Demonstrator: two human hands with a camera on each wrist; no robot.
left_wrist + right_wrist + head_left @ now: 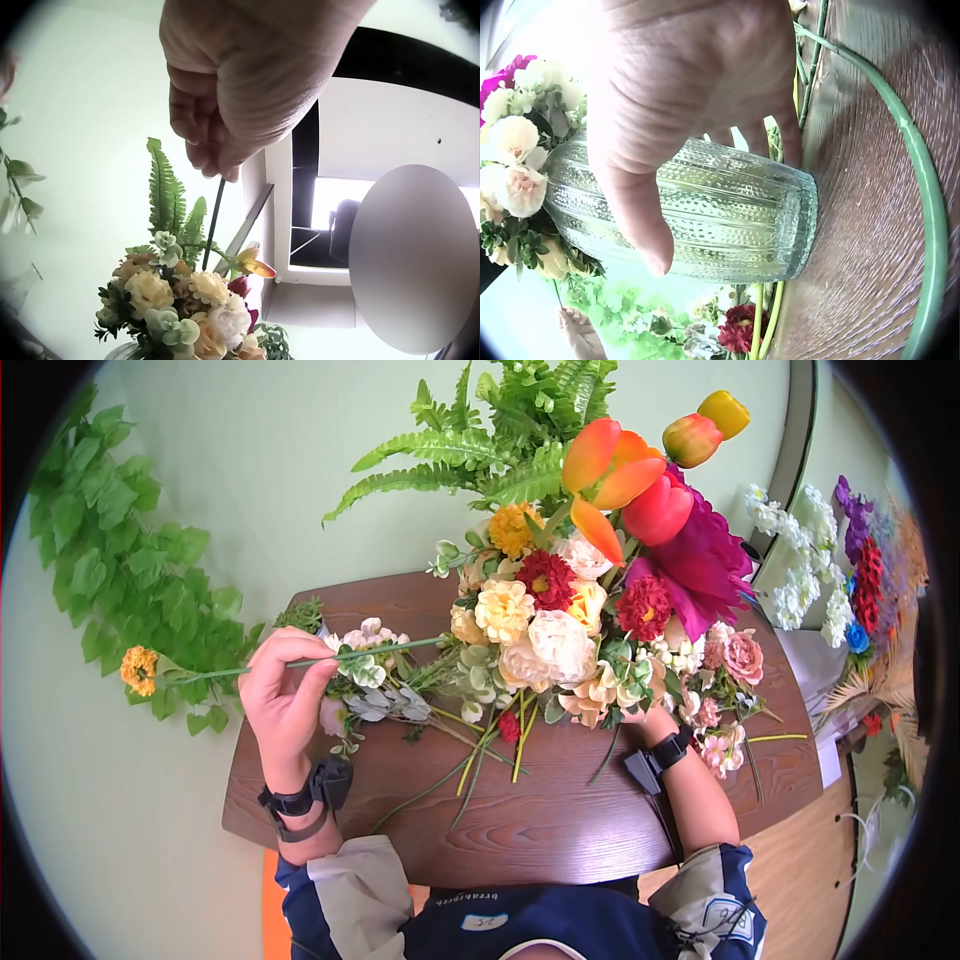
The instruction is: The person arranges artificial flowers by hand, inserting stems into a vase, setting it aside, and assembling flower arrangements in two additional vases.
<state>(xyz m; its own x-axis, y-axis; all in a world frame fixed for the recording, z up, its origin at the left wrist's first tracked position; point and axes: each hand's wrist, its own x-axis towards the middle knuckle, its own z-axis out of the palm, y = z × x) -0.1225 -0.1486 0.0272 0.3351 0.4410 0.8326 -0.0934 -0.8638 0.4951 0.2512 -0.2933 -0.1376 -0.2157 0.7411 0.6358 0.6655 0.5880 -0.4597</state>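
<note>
My left hand (277,695) pinches the green stem of an orange-yellow flower (138,670) between thumb and fingertips, left of the bouquet. The bloom hangs out to the left, while the stem's bare end (412,645) points right, reaching the bouquet's edge in the head view. In the right wrist view, a ribbed clear glass vase (727,214) stands on the table, and my right hand (682,97) grips it with the thumb across its side. White, cream, red and orange blooms (560,645) fill the vase's mouth, hiding most of the glass in the head view.
Loose stems and small blooms lie on the brown table (540,835), among them a red flower (509,726) and pink sprigs (715,750). Fern fronds (430,478) and large tulips (612,475) rise behind. A leafy vine (120,550) hangs at left.
</note>
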